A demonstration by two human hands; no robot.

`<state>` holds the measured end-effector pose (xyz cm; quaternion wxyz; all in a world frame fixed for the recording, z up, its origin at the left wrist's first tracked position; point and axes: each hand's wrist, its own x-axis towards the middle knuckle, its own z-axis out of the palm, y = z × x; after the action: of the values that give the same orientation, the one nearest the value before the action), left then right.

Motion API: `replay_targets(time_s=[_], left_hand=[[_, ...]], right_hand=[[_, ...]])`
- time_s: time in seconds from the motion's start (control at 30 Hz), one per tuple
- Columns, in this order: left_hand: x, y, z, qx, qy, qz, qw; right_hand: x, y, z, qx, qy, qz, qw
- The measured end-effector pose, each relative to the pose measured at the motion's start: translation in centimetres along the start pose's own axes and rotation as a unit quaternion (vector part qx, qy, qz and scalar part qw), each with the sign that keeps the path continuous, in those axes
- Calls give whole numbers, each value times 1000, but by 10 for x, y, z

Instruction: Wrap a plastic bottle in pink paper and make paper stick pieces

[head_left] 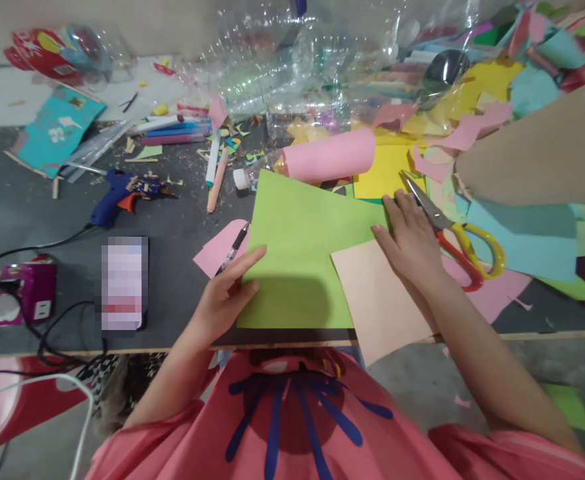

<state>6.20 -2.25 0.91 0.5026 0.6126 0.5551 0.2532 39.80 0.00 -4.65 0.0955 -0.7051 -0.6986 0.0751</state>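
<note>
A sheet of lime green paper [302, 233] lies in front of me near the table's front edge. At its left edge rests my left hand [222, 300], its index finger and thumb stretched out and apart over the paper. My right hand [415, 243] lies flat with fingers spread, across the green sheet's right side and a peach paper piece [385, 293] that overhangs the table edge. Scissors [439, 219] with red and yellow handles lie open just right of that hand. A black pen [234, 245] sits on pink paper [209, 253] beside my left hand.
Behind the green sheet lies a plastic bottle wrapped in pink paper [329, 157]. A blue glue gun [117, 197], a phone [123, 283] and cables are at left. Markers [177, 130] and clear plastic bottles [292, 67] lie farther back. Coloured paper scraps [512, 233] cover the right side.
</note>
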Motion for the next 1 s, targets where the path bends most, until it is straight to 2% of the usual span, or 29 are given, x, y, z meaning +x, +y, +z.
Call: replay_targets(time_s=[0.13,0.27,0.33,0.4,0.5,0.67,0.8,1.0], left_hand=[[-11,-4,-23,-21,97,-61,993],[-21,-6,-37,-75,187,-120,972],[-23,-4,-38,-114,221,-142,958],[-23,1,-38,-138,267,-146,943],[-22,11,-37,-159,340,-114,920],[-19,12,-47,-178,417,-5,891],[-19,-1,-58,-169,438,69,880],[-20,-14,-65,-169,446,102,873]], right_hand=[[-1,-2,-4,51,27,2,998],[0,5,-17,71,107,-5,992],[1,15,-25,41,127,25,991],[0,28,-30,18,112,83,990],[-3,48,-32,29,92,147,984],[-6,67,-31,50,129,139,980],[-3,70,-37,39,125,168,977],[1,77,-55,107,107,263,953]])
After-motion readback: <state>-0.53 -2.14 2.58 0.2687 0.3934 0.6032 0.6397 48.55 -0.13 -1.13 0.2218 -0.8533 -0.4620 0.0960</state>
